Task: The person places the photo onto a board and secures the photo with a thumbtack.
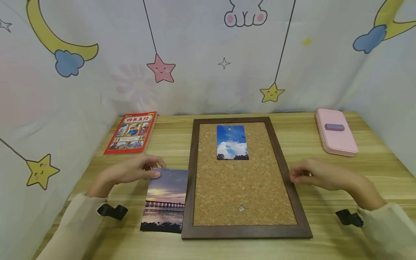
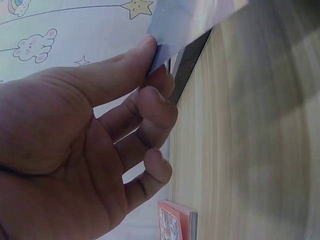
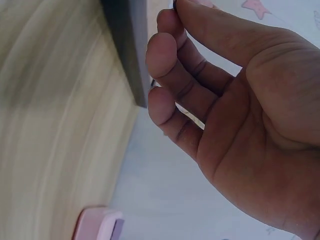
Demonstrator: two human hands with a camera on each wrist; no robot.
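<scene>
My left hand [image 1: 138,169] pinches the top left corner of a sunset photo [image 1: 165,202] of a bridge over water, thumb on its face; the left wrist view shows this photo [image 2: 185,25] between thumb and fingers. Beside it lies a brown-framed cork board [image 1: 227,184]. A smaller photo of sky and clouds [image 1: 232,144] is fixed near the board's top by a pin [image 1: 229,128]; a clear pushpin [image 1: 241,208] sits lower down. At the board's right edge, my right hand [image 1: 320,175] has curled fingers, thumb and index together on a small dark thing [image 3: 174,4], mostly cut off.
A red book [image 1: 131,133] lies at the back left of the wooden table [image 1: 169,137]. At the back right is a pink case [image 1: 336,133] with a purple strap. A patterned cloth [image 1: 201,83] hangs behind the table.
</scene>
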